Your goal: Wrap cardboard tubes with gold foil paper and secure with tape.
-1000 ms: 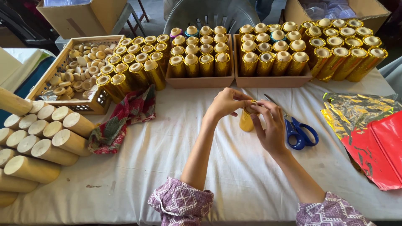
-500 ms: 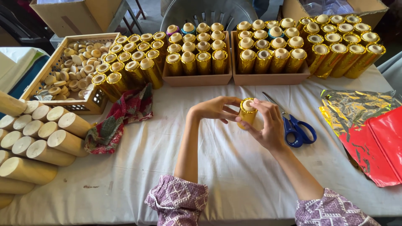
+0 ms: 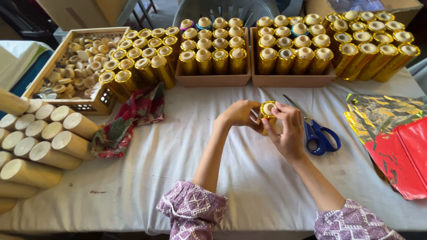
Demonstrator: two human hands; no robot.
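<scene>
Both hands, left hand (image 3: 238, 114) and right hand (image 3: 287, 131), grip a gold-foil-wrapped tube (image 3: 267, 114) at frame centre. Blue-handled scissors (image 3: 318, 133) lie just right.

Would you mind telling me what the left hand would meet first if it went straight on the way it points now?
The left hand points rightward and already touches the gold-wrapped tube held between both hands; just beyond it is the right hand, then probably the blue scissors.

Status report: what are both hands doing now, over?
Left hand and right hand both grip one gold-wrapped cylinder, above white cloth. Blue scissors beside right hand. Nothing blocking.
</scene>
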